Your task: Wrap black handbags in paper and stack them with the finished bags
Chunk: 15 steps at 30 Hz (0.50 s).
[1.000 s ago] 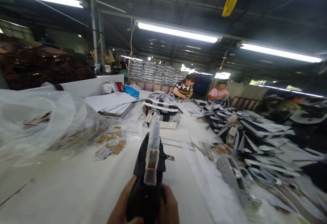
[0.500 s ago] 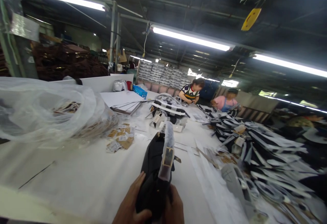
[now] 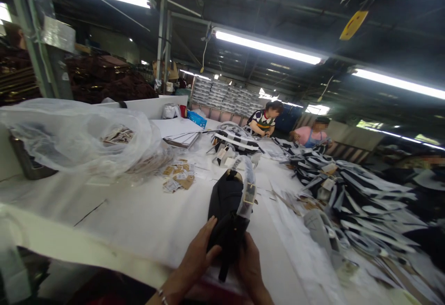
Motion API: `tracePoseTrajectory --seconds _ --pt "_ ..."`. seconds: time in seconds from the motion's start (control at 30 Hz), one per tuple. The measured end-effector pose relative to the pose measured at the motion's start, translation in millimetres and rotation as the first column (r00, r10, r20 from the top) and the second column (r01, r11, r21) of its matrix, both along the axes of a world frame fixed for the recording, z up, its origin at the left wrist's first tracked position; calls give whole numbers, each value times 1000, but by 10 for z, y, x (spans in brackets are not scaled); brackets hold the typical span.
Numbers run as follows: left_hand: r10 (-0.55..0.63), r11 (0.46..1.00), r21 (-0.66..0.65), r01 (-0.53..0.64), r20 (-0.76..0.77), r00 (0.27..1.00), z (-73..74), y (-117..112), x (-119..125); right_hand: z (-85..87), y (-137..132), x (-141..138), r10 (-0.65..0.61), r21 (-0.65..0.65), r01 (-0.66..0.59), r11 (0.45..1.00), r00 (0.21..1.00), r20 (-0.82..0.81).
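A black handbag (image 3: 225, 203) stands on the white table in front of me, its strap (image 3: 247, 191) wrapped in clear film with a gold-coloured buckle. My left hand (image 3: 200, 251) presses against the bag's left side, fingers along it and thumb over the near end. On the opposite side, my right hand (image 3: 251, 261) grips the bag, with part of its fingers hidden behind it. Just beyond the bag, a cluster of small brown and white tags or packets (image 3: 179, 175) lies on the table.
A large clear plastic bag (image 3: 83, 133) holding strips stands at left. Stacked black-and-white pieces (image 3: 354, 198) cover the right side. More wrapped bags (image 3: 236, 142) lie ahead, near white sheets (image 3: 177, 129) and a blue box (image 3: 197, 118). Two people (image 3: 264, 118) work at the far side.
The view has shifted, so the table's near edge now shows at lower left. Both hands still hold the bag, which appears slightly farther right and more of its near end shows.
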<state>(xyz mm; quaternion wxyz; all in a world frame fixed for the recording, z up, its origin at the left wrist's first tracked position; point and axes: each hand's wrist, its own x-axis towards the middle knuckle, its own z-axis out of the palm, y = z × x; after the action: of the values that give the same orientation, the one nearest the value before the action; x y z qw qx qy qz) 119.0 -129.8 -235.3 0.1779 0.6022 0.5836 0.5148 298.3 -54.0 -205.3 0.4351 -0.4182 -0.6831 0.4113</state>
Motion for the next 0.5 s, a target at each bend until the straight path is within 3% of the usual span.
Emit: tracePoseTrajectory --seconds 0.13,0.3,0.5 --pt "-39 999 -27 38 -41 998 94 -23 -113 15 0 15 -25 51 24 998 1000 14" --pt "-89 994 -58 88 -18 996 144 -122 -438 -22 -3 -41 -1 53 1 999 1000 -11" --pt "-59 997 -47 62 69 996 159 -164 -558 -111 135 -25 -164 42 163 986 986 30"
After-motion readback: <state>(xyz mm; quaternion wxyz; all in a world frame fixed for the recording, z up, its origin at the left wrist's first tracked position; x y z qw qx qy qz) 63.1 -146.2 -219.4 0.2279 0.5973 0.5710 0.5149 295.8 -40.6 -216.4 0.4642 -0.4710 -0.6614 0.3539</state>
